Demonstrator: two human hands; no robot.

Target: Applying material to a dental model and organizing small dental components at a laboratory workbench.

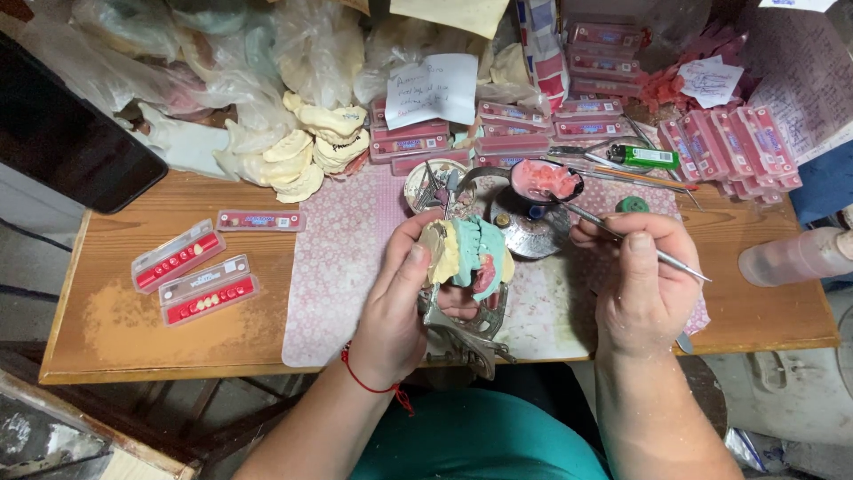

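Note:
My left hand (395, 307) grips a dental model (471, 253) of cream and teal plaster with pink wax, mounted on a metal articulator (466, 333) above the table's front edge. A red string circles that wrist. My right hand (641, 280) holds a thin metal wax tool (684, 265) like a pen, its tip reaching left toward a small dish of pink wax (545, 180) on a metal stand.
Three clear cases of artificial teeth on red strips (206, 289) lie on the wooden table (107, 329) at left. Plaster casts (311, 147) and plastic bags pile up behind. Pink tooth boxes (729, 147), a green lighter (644, 157), paper notes and a bottle (791, 256) crowd the right.

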